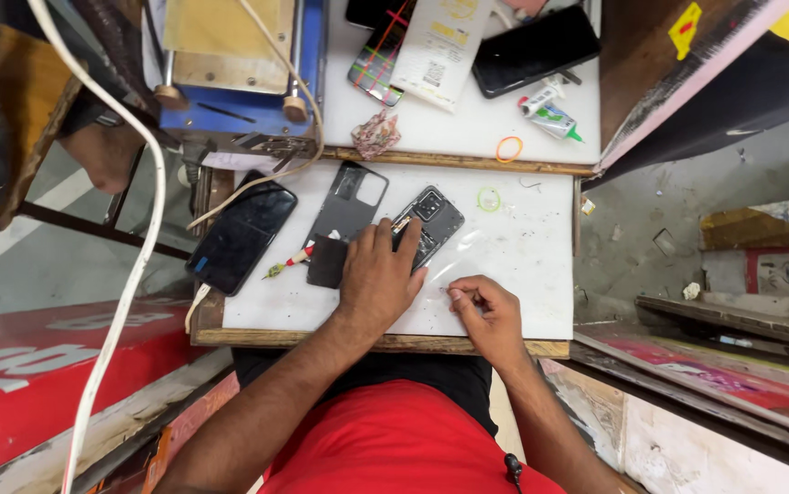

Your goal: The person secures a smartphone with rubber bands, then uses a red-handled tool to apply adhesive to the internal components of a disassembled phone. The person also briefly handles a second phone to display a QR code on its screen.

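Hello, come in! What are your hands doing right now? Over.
Left hand pressed flat on opened phone. Right hand pinching clear film edge on white board. Back cover, brush alongside.

Opened phone [431, 222]: dark, back off, internals + camera cluster showing, lies flat and angled on white board, partly under left hand [378, 279] fingers. Clear film sheet [477, 261]: flat, just above right hand [489, 316], its edge at the pinched fingertips.
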Motion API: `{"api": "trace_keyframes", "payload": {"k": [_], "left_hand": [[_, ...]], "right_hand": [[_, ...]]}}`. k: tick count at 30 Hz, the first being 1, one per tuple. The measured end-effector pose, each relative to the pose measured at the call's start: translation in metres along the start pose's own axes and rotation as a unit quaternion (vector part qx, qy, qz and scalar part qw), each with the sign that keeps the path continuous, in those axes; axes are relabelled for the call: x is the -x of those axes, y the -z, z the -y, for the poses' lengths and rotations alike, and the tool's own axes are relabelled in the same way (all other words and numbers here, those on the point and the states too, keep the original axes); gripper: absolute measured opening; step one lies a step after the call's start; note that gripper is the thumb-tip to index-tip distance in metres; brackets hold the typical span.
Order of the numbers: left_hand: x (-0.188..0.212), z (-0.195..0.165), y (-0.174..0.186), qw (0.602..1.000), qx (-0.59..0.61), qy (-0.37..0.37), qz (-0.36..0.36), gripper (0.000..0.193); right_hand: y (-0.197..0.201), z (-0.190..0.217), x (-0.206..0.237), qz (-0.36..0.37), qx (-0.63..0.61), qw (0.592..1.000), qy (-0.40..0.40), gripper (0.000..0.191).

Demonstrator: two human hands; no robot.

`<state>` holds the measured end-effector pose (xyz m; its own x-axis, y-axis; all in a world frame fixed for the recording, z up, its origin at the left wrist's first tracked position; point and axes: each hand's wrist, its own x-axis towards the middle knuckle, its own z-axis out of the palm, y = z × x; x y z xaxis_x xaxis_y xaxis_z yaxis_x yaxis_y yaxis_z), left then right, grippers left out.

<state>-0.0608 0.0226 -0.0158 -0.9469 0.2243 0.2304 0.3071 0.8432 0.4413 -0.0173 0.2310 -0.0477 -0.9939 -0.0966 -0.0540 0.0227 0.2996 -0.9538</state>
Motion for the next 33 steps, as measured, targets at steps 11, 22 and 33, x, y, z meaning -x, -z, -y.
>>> {"api": "trace_keyframes", "payload": {"k": [11, 22, 33], "left_hand": [[0.05, 0.069, 0.048, 0.987, -0.073, 0.141, -0.032, 0.065], [0.061, 0.091, 0.051, 0.956, 0.166, 0.237, -0.039, 0.045], [0.042, 0.101, 0.075, 0.967, 0.11, 0.192, -0.124, 0.046]], "right_hand": [[-0.003, 0.01, -0.002, -0.041, 0.018, 0.998, 0.047, 0.009], [-0.006, 0.038, -0.009, -0.088, 0.226, 0.968, 0.055, 0.018], [0.024, 0.036, -0.032, -0.049, 0.2, 0.968, -0.146, 0.039]]}}
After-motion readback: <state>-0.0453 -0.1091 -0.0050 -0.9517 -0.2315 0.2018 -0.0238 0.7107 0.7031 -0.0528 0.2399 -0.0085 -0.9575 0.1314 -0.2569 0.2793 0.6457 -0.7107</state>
